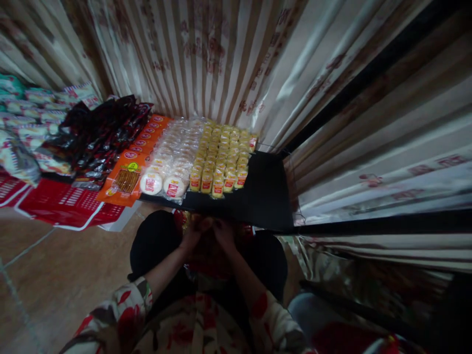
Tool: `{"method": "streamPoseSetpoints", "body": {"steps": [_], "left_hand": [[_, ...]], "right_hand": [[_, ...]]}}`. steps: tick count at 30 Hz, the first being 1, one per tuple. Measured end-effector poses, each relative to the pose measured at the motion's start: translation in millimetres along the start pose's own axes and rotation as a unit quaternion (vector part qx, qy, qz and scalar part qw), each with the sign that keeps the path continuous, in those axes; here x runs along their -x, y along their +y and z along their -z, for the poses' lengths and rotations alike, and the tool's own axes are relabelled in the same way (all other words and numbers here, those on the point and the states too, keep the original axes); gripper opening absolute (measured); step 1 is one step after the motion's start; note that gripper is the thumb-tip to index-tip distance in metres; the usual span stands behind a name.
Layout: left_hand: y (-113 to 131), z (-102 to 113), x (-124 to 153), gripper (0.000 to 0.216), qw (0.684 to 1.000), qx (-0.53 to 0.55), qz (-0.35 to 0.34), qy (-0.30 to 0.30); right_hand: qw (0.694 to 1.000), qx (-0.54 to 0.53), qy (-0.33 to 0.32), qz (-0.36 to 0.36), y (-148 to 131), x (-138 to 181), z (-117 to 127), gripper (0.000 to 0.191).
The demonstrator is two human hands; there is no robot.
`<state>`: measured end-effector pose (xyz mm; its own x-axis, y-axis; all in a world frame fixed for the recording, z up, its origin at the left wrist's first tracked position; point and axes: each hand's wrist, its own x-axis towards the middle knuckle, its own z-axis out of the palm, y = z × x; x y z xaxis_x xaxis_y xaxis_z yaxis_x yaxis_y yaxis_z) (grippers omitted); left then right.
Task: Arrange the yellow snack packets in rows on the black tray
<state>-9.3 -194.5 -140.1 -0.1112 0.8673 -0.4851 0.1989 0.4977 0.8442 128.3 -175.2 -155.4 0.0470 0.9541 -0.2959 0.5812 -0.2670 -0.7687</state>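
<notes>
My left hand [192,237] and my right hand [223,237] are held together low in front of me, just below the front edge of a black display surface [265,196]. Both are curled around a red packet [214,258] with a glint of yellow at its top; the dim light hides its details. On the surface lie rows of small yellow packets [223,155], rows of round white cakes in clear wrap [177,155], and orange packets [138,157].
Black-and-red packets [99,135] and pale printed packets [25,123] lie further left, over red plastic crates [55,204]. Striped floral curtains [206,54] hang behind and to the right. Tan tiled floor [55,275] spreads at lower left.
</notes>
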Motion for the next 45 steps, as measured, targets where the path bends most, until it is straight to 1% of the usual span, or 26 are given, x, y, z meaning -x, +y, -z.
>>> {"method": "streamPoseSetpoints", "body": {"steps": [4,6,8,10,12,14,15,16,18,20,22,25,27,28,29,30,33,35,37,39,42,45], "left_hand": [[6,-3,26,0.036,0.998,0.060,-0.032,-0.007],[10,-4,38,0.036,0.996,0.089,-0.031,0.001],[17,-5,47,0.036,0.995,0.095,-0.036,0.006],[27,-5,54,0.035,0.996,0.072,-0.059,0.003],[42,-5,59,0.034,0.995,0.030,-0.099,-0.008],[60,-4,63,0.035,0.989,-0.023,-0.148,-0.016],[71,-4,65,0.036,0.982,-0.054,-0.178,-0.020],[83,-4,66,0.037,0.973,-0.087,-0.212,-0.026],[107,-3,68,0.041,0.946,-0.154,-0.282,-0.052],[130,-2,68,0.045,0.912,-0.207,-0.344,-0.083],[153,-4,66,0.047,0.878,-0.244,-0.399,-0.106],[184,-10,59,0.046,0.826,-0.290,-0.464,-0.136],[202,-17,51,0.045,0.804,-0.311,-0.485,-0.149],[210,-22,47,0.045,0.798,-0.317,-0.489,-0.152],[217,-28,42,0.044,0.800,-0.317,-0.488,-0.147],[223,-34,37,0.043,0.808,-0.312,-0.481,-0.134],[237,-58,25,0.044,0.854,-0.269,-0.442,-0.060],[243,-76,18,0.043,0.880,-0.225,-0.418,-0.009],[246,-93,11,0.040,0.899,-0.186,-0.396,0.012],[249,-110,1,0.040,0.917,-0.155,-0.368,0.006],[253,-139,-22,0.043,0.941,-0.091,-0.326,-0.017],[261,-171,-53,0.040,0.950,-0.036,-0.307,-0.048]], "right_hand": [[0.997,-0.071,-0.017,0.023,-2,21,24,0.029],[0.995,-0.099,-0.007,0.023,-3,33,36,0.030],[0.992,-0.122,0.010,0.020,-3,45,47,0.031],[0.988,-0.153,0.014,0.017,-4,55,60,0.035],[0.984,-0.175,-0.004,0.027,-7,64,73,0.036],[0.984,-0.167,-0.020,0.060,-12,70,87,0.035],[0.985,-0.147,-0.017,0.085,-16,72,95,0.033],[0.986,-0.119,-0.005,0.114,-20,74,104,0.031],[0.983,-0.053,0.046,0.168,-30,76,120,0.029],[0.972,0.007,0.101,0.210,-42,76,136,0.030],[0.962,0.039,0.127,0.241,-53,74,149,0.031],[0.959,0.037,0.129,0.250,-62,62,162,0.029],[0.964,0.017,0.126,0.235,-63,50,166,0.029],[0.966,0.003,0.128,0.225,-62,42,168,0.029],[0.968,-0.014,0.132,0.214,-61,34,170,0.030],[0.968,-0.031,0.142,0.204,-60,25,172,0.030],[0.965,-0.067,0.184,0.177,-58,-5,181,0.030],[0.962,-0.066,0.213,0.155,-58,-27,187,0.029],[0.962,-0.056,0.235,0.128,-58,-50,194,0.030],[0.961,-0.048,0.249,0.108,-58,-73,200,0.030],[0.962,-0.054,0.247,0.102,-59,-107,207,0.032],[0.963,-0.056,0.244,0.102,-57,-141,208,0.035]]}}
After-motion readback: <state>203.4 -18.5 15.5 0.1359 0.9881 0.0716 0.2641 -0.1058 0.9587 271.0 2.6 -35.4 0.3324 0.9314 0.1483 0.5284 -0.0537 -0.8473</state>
